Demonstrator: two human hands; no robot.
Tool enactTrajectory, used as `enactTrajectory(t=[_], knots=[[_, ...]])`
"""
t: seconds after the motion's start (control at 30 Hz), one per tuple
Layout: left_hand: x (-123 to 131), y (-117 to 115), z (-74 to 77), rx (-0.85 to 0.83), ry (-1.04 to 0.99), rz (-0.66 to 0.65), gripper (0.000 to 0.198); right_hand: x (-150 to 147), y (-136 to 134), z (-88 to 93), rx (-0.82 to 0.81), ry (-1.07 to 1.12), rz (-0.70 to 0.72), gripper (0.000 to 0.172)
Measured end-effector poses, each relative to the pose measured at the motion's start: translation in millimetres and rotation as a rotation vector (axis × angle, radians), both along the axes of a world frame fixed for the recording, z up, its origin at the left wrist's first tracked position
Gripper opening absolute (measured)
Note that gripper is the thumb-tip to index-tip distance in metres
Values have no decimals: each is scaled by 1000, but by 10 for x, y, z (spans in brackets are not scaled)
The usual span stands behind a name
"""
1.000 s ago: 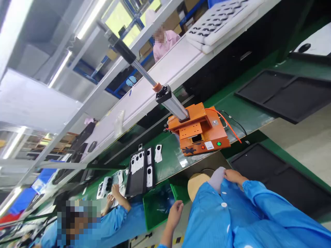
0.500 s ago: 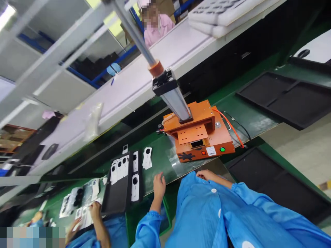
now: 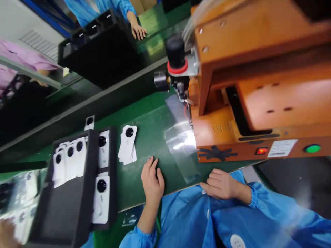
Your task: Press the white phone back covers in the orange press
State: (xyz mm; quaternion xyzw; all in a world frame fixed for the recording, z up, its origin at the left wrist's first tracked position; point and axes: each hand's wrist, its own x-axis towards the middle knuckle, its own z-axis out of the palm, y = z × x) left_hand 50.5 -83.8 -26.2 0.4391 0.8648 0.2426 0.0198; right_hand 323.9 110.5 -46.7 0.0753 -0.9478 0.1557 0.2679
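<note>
My left hand [image 3: 152, 181] rests on the green bench top [image 3: 144, 144], empty, with its fingers slightly apart. Just beyond its fingertips lies a small stack of white phone back covers [image 3: 128, 146], the top one with a round black camera ring. My right hand [image 3: 221, 184] lies at the bench's front edge against the blue smock, its fingers curled together and nothing visible in them. Above and to the right of it stands an orange press machine [image 3: 212, 137] with a lit red switch [image 3: 261, 151] and a green button [image 3: 312, 148].
Left of the stack, a black foam tray [image 3: 64, 210] holds several white covers [image 3: 69, 158]; a narrower black tray [image 3: 112, 172] beside it holds more. Clear film [image 3: 181, 141] lies by the press. A co-worker's hand [image 3: 138, 30] rests across the line; another's blurred hand [image 3: 7, 234] is lower left.
My view has swung left and come closer to the bench. My left hand now lies on the bench top, and my right hand has come up from my smock to the bench edge.
</note>
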Motion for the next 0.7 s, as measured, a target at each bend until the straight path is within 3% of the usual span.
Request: enactTrajectory(t=[0.1, 0.23, 0.33, 0.43, 0.57, 0.7], knots=[[23, 67, 75, 16, 92, -38, 42, -88, -97, 8, 126, 115, -132, 17], [77, 126, 149, 23, 106, -45, 41, -174, -245, 45, 32, 126, -394, 15], [14, 90, 191, 42, 41, -40, 40, -163, -306, 87, 9, 112, -416, 16], [-225, 179, 300, 101, -114, -105, 32, -173, -394, 182, -44, 112, -411, 16], [-649, 780, 466, 195, -219, -276, 31, -346, -621, 386, -67, 102, -340, 18], [-852, 1456, 453, 186, -173, -358, 29, -710, -730, 624, -104, 89, -302, 13]])
